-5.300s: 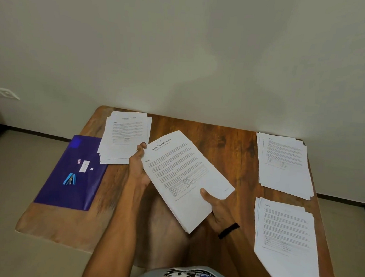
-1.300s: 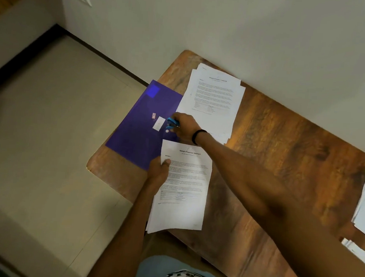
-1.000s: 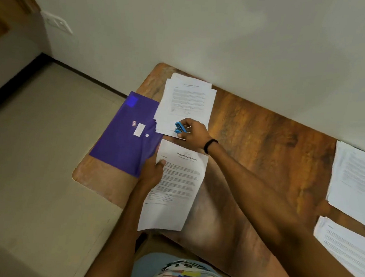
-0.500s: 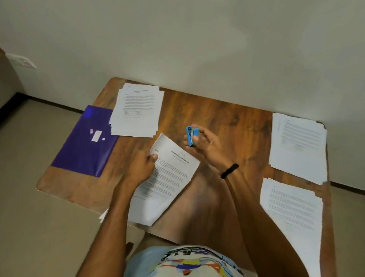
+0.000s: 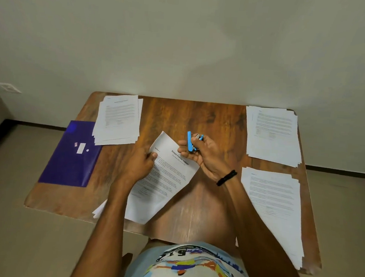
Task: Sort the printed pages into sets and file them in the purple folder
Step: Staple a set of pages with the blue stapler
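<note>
My left hand pinches the upper left edge of a set of printed pages lying tilted at the middle of the wooden table. My right hand grips a small blue stapler just above the set's top right corner. The purple folder lies flat at the table's left edge, overhanging it. Three other stacks of printed pages lie on the table: one at the back left, one at the back right, one at the front right.
The table stands against a plain wall. A white label sits on the folder. The front right stack reaches past the table's front edge. My lap and patterned shirt fill the bottom of the view.
My right hand picked the blue stapler off the purple folder and carried it right to the middle of the table. My left hand kept hold of the set throughout.
</note>
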`<state>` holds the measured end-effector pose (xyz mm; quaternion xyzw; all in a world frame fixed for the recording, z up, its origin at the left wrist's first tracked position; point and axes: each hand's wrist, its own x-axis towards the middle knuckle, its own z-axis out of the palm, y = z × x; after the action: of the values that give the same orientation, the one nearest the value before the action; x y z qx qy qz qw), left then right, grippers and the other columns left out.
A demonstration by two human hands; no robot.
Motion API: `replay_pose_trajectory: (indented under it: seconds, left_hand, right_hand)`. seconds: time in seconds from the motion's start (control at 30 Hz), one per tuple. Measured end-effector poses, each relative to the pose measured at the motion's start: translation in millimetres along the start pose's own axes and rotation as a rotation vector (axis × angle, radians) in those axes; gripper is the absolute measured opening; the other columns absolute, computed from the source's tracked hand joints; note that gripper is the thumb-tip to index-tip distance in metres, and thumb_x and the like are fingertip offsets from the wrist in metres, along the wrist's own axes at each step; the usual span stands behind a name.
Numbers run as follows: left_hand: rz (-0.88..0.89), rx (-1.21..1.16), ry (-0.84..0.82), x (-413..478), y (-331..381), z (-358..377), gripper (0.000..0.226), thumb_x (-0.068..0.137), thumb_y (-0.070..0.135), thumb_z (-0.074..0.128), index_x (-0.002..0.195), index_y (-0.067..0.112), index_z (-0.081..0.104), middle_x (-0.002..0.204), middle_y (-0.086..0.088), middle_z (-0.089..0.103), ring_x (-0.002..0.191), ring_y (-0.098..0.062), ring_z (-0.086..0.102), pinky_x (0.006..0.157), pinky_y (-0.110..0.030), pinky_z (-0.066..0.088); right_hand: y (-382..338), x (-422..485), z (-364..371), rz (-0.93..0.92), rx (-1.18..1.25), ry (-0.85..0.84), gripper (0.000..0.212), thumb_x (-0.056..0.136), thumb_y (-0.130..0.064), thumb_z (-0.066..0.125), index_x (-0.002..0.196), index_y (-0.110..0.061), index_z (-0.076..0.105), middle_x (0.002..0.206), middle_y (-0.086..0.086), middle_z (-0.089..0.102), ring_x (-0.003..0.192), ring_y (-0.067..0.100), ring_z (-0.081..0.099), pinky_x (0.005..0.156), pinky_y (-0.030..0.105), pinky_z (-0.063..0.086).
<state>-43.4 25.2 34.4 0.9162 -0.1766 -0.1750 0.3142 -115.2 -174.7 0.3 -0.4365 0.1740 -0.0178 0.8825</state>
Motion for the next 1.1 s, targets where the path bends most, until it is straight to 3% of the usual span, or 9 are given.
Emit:
replay_pose_trajectory:
  seconds: [0.13,0.37,0.57,0.83,1.1]
  left_hand:
    - [0.017,-0.010,-0.009,-2,4,-3,0.014,0.102,0.022,0.053,0.114,0.015,0.056,0.098,0.002,0.058,0.072,-0.004,0.053,0.060,-0.015,0.040]
    - [0.032,0.010,-0.050,4,2,-9,0.006,0.102,0.023,0.053,0.104,0.019,0.055,0.083,0.009,0.060,0.069,-0.006,0.056,0.057,-0.018,0.039]
    - [0.046,0.062,-0.084,13,0,-17,0.009,0.102,0.027,0.053,0.094,0.022,0.052,0.077,0.014,0.056,0.066,-0.006,0.057,0.054,-0.018,0.037]
    - [0.054,0.034,-0.110,28,-8,-27,0.006,0.102,0.024,0.053,0.099,0.020,0.053,0.084,0.011,0.059,0.067,-0.004,0.056,0.055,-0.017,0.036]
    - [0.052,0.067,-0.106,38,-19,-29,0.008,0.102,0.026,0.054,0.097,0.021,0.052,0.081,0.011,0.057,0.066,-0.003,0.055,0.055,-0.019,0.038]
  right_hand:
    - [0,1,2,-0.018,-0.082,0.006,0.026,0.101,-0.015,0.055,0.121,-0.002,0.046,0.113,0.024,0.070,0.093,0.032,0.072,0.084,0.038,0.062]
    - [-4,1,10,-0.002,-0.041,-0.029,0.050,0.088,-0.021,0.066,0.129,0.002,0.049,0.119,0.025,0.068,0.101,0.034,0.070,0.088,0.039,0.060]
    - [0,10,14,-0.051,-0.095,0.010,0.040,0.092,-0.014,0.067,0.126,0.005,0.056,0.113,0.026,0.068,0.088,0.027,0.071,0.078,0.031,0.062]
    - [6,24,26,-0.030,-0.048,0.047,0.034,0.093,-0.006,0.066,0.126,0.002,0.059,0.090,0.017,0.066,0.080,0.023,0.061,0.086,0.034,0.057]
    - [4,25,33,0.026,0.074,0.105,0.026,0.098,-0.022,0.059,0.115,-0.003,0.063,0.103,0.018,0.065,0.091,0.021,0.067,0.089,0.034,0.058]
